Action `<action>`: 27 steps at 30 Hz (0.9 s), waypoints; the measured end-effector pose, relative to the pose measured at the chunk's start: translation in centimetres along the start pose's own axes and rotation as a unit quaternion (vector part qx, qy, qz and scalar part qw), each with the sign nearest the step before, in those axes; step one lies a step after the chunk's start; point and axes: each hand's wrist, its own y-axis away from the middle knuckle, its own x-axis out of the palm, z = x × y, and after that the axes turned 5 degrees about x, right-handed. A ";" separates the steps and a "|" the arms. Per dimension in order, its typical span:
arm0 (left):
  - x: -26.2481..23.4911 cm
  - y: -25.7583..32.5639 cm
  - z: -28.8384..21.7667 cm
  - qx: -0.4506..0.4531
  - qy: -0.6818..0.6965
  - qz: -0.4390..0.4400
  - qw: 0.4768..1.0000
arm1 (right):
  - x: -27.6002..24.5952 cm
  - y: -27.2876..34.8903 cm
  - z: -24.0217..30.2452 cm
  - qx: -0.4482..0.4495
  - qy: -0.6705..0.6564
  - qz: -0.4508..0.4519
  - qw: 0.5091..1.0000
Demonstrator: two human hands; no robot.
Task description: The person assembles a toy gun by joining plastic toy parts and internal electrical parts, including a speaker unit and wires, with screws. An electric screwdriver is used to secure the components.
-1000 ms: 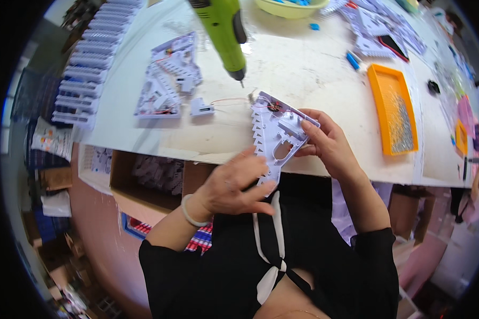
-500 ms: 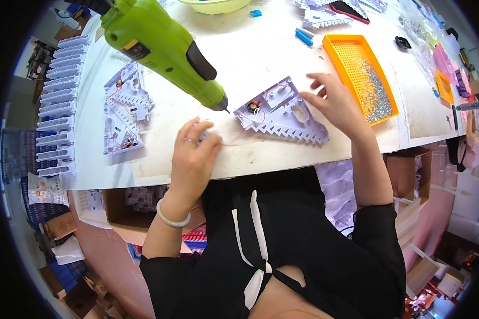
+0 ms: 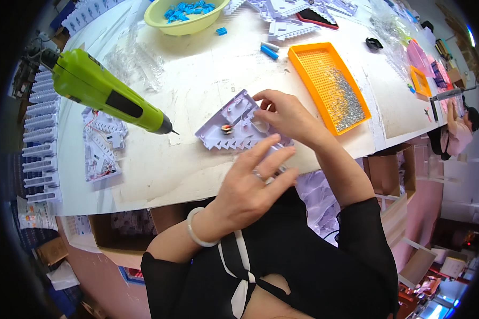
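Note:
A pale lilac plastic housing (image 3: 234, 127) with a toothed edge lies flat on the white table (image 3: 197, 80), a small round metal part and wires showing inside it. My right hand (image 3: 285, 114) rests on its right side, fingertips pressing the top edge. My left hand (image 3: 250, 183) hovers just below it over the table's near edge, fingers spread, nothing in it; a pale bracelet sits on that wrist. A green electric screwdriver (image 3: 104, 93) hangs to the left, tip pointing toward the housing.
An orange tray (image 3: 308, 58) of small screws lies right of the housing. A green bowl (image 3: 167, 21) of blue parts stands at the back. More lilac housings (image 3: 101, 146) lie left, with stacked white parts (image 3: 40, 133) beyond. Another person (image 3: 457, 133) sits far right.
My left hand has left the table by the screwdriver tip and moved right, opening below the housing. My right hand stays on the housing, which was raised a second ago and now lies flat.

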 end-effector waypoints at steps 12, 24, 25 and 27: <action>2.9 -2.6 3.3 -0.038 -0.064 0.046 0.996 | -4.2 4.1 -2.1 -0.005 -0.134 -0.162 0.978; -2.8 3.0 7.3 -0.310 -0.068 -0.086 0.945 | -1.2 3.7 2.7 -0.116 0.000 -0.109 0.987; -2.5 2.8 7.9 -0.317 -0.055 -0.085 0.943 | -0.3 3.0 3.3 -0.148 0.024 -0.117 0.982; -2.0 2.9 8.8 -0.318 -0.043 -0.087 0.943 | 1.6 2.0 3.6 -0.169 0.076 -0.119 0.975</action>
